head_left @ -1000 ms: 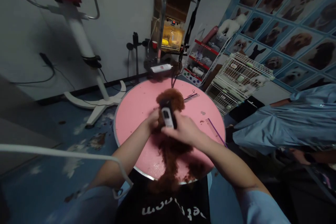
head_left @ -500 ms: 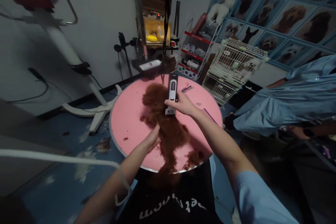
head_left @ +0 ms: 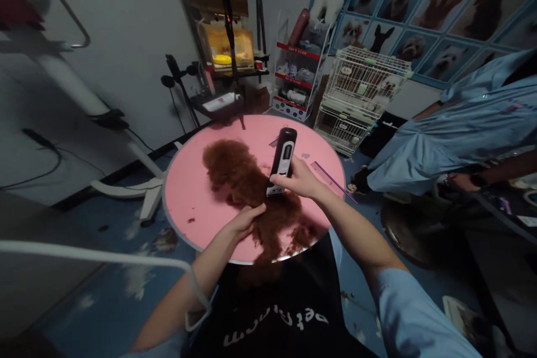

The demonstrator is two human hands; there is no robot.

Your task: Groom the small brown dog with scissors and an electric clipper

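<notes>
A small brown curly-coated dog [head_left: 235, 170] is on the round pink table [head_left: 184, 190], its head toward the far left. My right hand [head_left: 301, 178] is closed round a black and silver hair clipper [head_left: 282, 159], whose lower end meets the coat on the dog's back. My left hand [head_left: 246, 220] holds the dog's side, thumb laid over its back; the other fingers are partly hidden beneath. Loose brown clippings [head_left: 302, 235] lie near the table's front edge. A purple-edged comb [head_left: 331, 180] rests at the right. Scissors beyond the clipper are mostly hidden by it.
A black strap [head_left: 230, 28] hangs beyond the table. Behind stand a red-and-white shelf rack [head_left: 298, 53] and a wire cage [head_left: 364, 86]. A person in blue clothing [head_left: 453, 134] is at the right. A white stand [head_left: 126, 187] and a white curved tube [head_left: 104, 254] are at the left.
The clipper has moved back along the dog toward me and now tilts, its top leaning right. The dog's head has shifted left in view. My left hand's thumb now shows over its back.
</notes>
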